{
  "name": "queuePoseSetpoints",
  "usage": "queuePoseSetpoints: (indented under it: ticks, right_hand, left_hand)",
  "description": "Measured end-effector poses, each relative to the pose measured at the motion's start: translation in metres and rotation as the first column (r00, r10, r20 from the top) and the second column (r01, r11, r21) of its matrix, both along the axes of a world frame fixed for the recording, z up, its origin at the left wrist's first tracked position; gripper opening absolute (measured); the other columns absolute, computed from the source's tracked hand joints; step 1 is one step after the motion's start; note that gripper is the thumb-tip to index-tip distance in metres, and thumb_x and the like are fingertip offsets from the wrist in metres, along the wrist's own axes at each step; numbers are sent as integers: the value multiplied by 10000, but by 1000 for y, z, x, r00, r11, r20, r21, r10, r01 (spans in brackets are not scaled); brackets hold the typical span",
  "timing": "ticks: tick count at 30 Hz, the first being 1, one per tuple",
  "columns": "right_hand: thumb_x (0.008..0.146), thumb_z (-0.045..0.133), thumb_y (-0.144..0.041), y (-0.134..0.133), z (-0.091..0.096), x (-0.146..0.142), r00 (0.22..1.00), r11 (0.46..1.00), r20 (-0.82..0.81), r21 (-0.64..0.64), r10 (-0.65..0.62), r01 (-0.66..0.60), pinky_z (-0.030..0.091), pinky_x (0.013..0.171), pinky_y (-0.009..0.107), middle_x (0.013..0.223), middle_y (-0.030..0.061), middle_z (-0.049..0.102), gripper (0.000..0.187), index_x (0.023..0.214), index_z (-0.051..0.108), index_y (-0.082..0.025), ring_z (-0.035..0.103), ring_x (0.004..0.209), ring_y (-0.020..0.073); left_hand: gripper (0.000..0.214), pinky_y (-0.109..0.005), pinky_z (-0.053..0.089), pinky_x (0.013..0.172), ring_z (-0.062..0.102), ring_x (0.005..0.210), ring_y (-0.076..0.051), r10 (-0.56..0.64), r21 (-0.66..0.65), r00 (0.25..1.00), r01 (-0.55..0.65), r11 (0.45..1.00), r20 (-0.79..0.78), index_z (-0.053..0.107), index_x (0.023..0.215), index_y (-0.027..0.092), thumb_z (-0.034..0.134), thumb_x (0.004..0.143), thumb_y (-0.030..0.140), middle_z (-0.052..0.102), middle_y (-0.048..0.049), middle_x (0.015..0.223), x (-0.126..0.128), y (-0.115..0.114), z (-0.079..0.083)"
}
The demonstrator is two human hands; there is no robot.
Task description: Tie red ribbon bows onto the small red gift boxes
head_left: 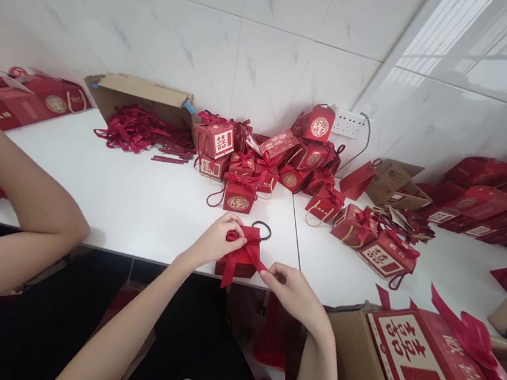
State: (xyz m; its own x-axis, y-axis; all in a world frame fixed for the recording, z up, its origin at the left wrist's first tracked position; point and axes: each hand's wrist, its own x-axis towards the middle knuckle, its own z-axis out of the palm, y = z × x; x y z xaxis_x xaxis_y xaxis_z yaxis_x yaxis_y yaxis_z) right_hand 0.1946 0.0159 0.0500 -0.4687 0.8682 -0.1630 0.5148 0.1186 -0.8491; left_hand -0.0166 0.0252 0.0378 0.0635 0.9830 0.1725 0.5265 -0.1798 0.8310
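Observation:
A small red gift box (243, 270) stands at the table's front edge, with a red ribbon (253, 252) tied in a bow across its top. My left hand (215, 240) pinches the ribbon's loop and knot from the left. On the other side, my right hand (292, 289) grips a ribbon tail between thumb and fingertips, drawn out to the lower right. Another tail hangs down the box's front. Just behind the box lies a black hair tie (261, 230). Part of the box is hidden under the ribbon and my left fingers.
Finished-looking red boxes (239, 194) are heaped behind. A cardboard box (141, 87) spills red ribbons (136, 128) at back left. A carton (349, 347) of ribboned boxes stands front right. Another person's arm (49, 215) rests at left. A power strip (349, 124) is by the wall.

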Motion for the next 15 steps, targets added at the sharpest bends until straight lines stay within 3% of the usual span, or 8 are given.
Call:
queuePoseSetpoints:
  ticks: [2,5,9,12,15]
  right_hand:
    - [801,470,-538,10,0,1,989,986,-19,74,-146,147,303,540,240,580,-30,457,386,632,471,-191,405,560,130]
    - [824,399,-593,28,-5,-8,939,911,-67,225,-339,345,320,568,257,611,2,516,445,639,471,-195,457,595,157]
    - [848,338,-613,39,-9,-32,963,917,-41,295,-268,268,304,562,263,589,6,510,482,602,417,-206,453,583,165]
    - [846,354,-616,38,-8,-47,966,911,-32,326,-257,253,291,544,259,561,-5,486,482,586,393,-211,435,553,160]
    - [830,413,-594,37,-6,-56,962,898,-22,353,-272,262,289,533,260,541,-9,476,461,568,391,-216,423,526,157]
  left_hand:
    - [157,-324,405,943,523,993,-171,8,4,999,-9,1000,39,569,794,199,552,763,351,520,-30,1011,-1,-2,0]
    - [208,-351,379,978,504,1064,-184,62,17,986,-65,998,154,545,930,208,486,795,356,537,-47,1079,-6,-6,-1]
    - [237,-395,342,1006,443,1157,-207,88,61,976,-102,993,199,545,939,207,409,745,215,506,-66,1160,-18,-14,-4]
    - [275,-414,314,1030,424,1173,-212,65,82,994,-72,994,90,557,906,202,411,680,145,487,-68,1185,-24,-20,-3]
    - [200,-417,315,1036,432,1157,-209,74,99,997,-73,992,-16,571,880,208,456,719,177,497,-60,1167,-25,-21,0]
